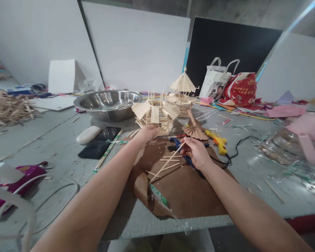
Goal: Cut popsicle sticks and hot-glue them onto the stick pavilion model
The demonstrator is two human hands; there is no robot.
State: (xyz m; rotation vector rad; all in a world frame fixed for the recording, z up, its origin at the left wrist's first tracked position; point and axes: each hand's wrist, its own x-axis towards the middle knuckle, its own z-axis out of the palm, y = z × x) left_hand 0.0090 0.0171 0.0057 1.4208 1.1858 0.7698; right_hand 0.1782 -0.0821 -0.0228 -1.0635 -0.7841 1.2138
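Note:
My right hand (195, 150) pinches one end of a thin wooden stick (168, 162), which slants down to the left over brown paper (181, 196). At the front lower edge of a pavilion model made of wooden sticks (155, 113), my left hand (148, 133) has its fingers closed against the structure; the fingertips are partly hidden. Several short sticks (170, 160) lie on the paper between my hands. Just beyond my right hand are a blue tool (175, 140), partly covered, a pleated brown paper fan (195, 130) and a yellow glue gun (217, 140).
A second stick pavilion (184, 85) stands behind. Left are a steel basin (107, 113), a phone (99, 141), a white mouse-shaped object (88, 134) and a stick pile (7, 110). A black cord (238, 143) runs right towards a clear container (278, 148). Bags (238, 89) stand at the back.

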